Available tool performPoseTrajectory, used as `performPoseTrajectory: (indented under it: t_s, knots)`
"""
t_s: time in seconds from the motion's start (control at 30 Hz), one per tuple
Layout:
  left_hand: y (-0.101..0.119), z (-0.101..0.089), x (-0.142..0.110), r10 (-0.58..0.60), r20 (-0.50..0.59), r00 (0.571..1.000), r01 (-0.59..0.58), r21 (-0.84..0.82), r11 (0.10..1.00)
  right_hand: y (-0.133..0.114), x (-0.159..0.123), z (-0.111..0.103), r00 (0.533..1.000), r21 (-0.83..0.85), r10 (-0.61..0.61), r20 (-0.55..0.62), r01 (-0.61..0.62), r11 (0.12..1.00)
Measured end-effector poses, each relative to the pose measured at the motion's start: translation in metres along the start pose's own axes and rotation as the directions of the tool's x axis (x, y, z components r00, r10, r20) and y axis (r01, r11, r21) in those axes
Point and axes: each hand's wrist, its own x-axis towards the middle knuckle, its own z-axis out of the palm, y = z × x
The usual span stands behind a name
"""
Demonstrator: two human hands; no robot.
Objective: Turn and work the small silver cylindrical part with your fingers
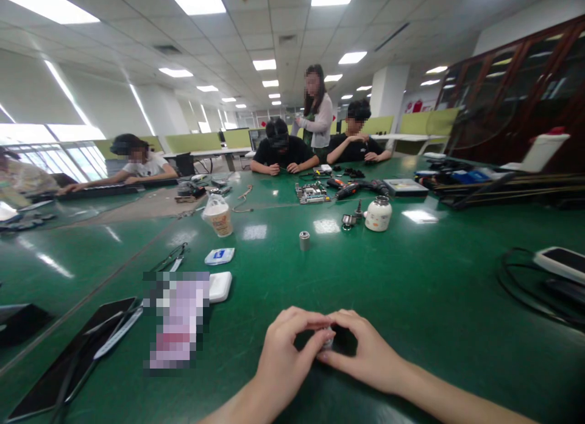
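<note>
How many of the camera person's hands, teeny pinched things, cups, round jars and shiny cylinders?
Bare left hand and bare right hand: 2
Small pale pinched object: 1
Pale printed cup: 1
Round white jar: 1
Silver metal cylinder: 1
Total: 6

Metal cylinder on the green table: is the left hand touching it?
Apart. The head view shows a stretch of green table between the metal cylinder and the left hand.
</note>
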Motion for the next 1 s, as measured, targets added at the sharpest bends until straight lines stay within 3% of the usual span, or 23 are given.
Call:
performPoseTrajectory:
  t_s: [0.23, 0.47, 0.63, 0.77, 0.9, 1.0]
  knots:
    - [-0.012, 0.001, -0.007, 0.026, 0.016, 1.000, -0.028, 0.108, 0.994, -0.004, -0.004, -0.016, 0.987, 0.025, -0.162, 0.009, 0.162, 0.987]
    - [-0.022, 0.002, -0.011, -0.076, 0.043, 0.996, 0.066, 0.195, 0.979, -0.019, 0.006, -0.023, 0.986, -0.217, -0.163, -0.038, 0.151, 0.964]
    - [-0.018, 0.000, -0.009, -0.114, 0.061, 0.992, 0.099, 0.208, 0.973, -0.018, 0.018, -0.037, 0.973, -0.271, -0.188, -0.137, 0.145, 0.951]
    - [-0.018, 0.000, -0.009, -0.121, 0.089, 0.989, 0.099, 0.223, 0.970, 0.008, 0.032, -0.064, 0.949, -0.339, -0.194, -0.249, 0.102, 0.935]
    - [-0.019, 0.000, -0.009, -0.130, 0.099, 0.987, 0.105, 0.226, 0.968, 0.050, 0.035, -0.072, 0.986, -0.420, -0.029, -0.166, -0.044, 0.907]
    - [-0.019, 0.000, -0.008, -0.137, 0.108, 0.985, 0.111, 0.216, 0.970, 0.066, 0.034, -0.071, 0.989, -0.437, 0.052, -0.140, -0.108, 0.893]
